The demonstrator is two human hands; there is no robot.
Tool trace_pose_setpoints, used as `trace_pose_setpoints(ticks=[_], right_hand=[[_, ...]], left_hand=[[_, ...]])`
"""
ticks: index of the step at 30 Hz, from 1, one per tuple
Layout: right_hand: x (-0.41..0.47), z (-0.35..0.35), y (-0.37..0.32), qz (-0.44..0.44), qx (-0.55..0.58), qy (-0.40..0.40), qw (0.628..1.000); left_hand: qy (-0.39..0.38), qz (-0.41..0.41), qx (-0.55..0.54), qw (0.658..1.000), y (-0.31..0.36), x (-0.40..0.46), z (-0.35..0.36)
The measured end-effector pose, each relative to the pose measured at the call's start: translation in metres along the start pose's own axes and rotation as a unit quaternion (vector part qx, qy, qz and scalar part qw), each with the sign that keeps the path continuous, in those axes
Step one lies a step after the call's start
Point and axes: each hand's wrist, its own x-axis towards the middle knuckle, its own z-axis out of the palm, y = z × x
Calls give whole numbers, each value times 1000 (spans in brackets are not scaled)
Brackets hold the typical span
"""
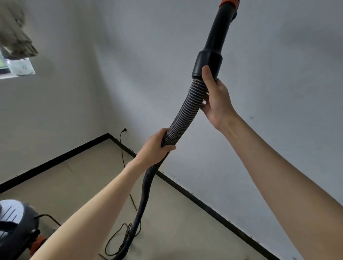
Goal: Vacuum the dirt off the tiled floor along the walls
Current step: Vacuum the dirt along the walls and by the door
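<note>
Two bare hands hold a vacuum hose (182,113) raised in front of the grey wall (278,74). The right hand (216,100) has its grip curled round the ribbed grey hose just below the black cuff (207,64), thumb lying up against that cuff, while the left hand (156,147) has its grip wrapped round the hose lower down, where the ribbing darkens. Above the cuff a black wand tube (221,27) rises to an orange collar (227,2) at the top edge. Below the left hand the hose drops to the beige tiled floor (185,222), where a thin black power cord (118,239) lies in loose loops beside it and runs up to a wall outlet (124,130) near the corner. Black skirting (213,209) lines the foot of the wall. Left of the hose, at the lower edge, sits the vacuum body (16,224), grey and white with an orange wheel. High on the left a window corner (18,68) shows.
</note>
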Motion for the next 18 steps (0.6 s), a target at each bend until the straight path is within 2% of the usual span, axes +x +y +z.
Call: trace_pose_setpoints(ticks=[4,7,10,12,15,18], right_hand=[[11,-13,-49,-39,70,27,996],[11,-29,-70,-67,98,46,992],[1,-52,-75,-93,105,73,987],[-10,-73,-72,-96,106,83,986],[-35,-111,-54,-76,53,90,992],[-66,-147,-26,-42,-77,110,990]], left_hand=[[44,60,21,997,42,28,-12],[44,89,19,995,64,34,-5],[-3,98,6,995,81,33,18],[-75,86,-30,993,90,30,35],[-175,72,-148,971,102,25,52],[-151,48,-260,952,125,28,63]])
